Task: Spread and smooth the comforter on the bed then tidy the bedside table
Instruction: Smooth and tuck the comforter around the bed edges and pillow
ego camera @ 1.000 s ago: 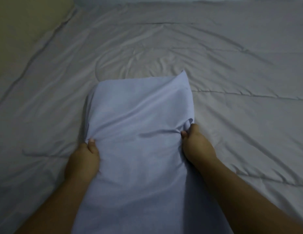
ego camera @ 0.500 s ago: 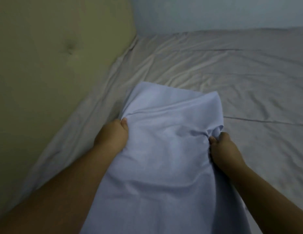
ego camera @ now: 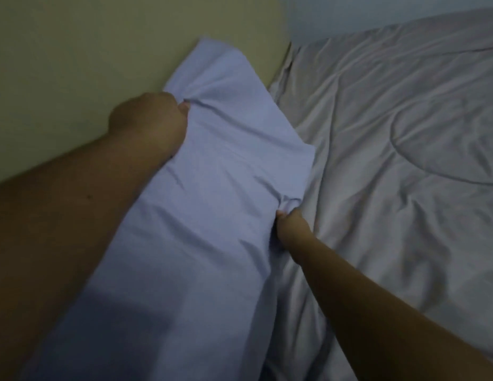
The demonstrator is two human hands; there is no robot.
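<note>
Comforter [ego camera: 391, 160]: grey, lies spread over the bed and fills the right half of the view. Runs up to a pale wall [ego camera: 350, 12] at the far side and meets an olive padded headboard [ego camera: 102, 50] at the left. Shows many soft creases, plus a curved stitched line near the right edge. Bunches a little in the corner by the headboard.

Pillow [ego camera: 212, 202]: long, in a lavender case, held lengthwise away from the person over the left part of the comforter. Reaches with its far end in front of the headboard; touching or not, cannot tell. Drops out of view at the bottom, in shadow.

Left hand [ego camera: 149, 119]: grips the pillow's left edge near the far end, fingers curled into the cloth, thumb tip on top, folds radiating from the grip. Looks blurred.

Right hand [ego camera: 292, 226]: pinches a small bunch of the case at the pillow's right edge, nearer the person than the left hand, just above the comforter. Closes tight round the cloth.
</note>
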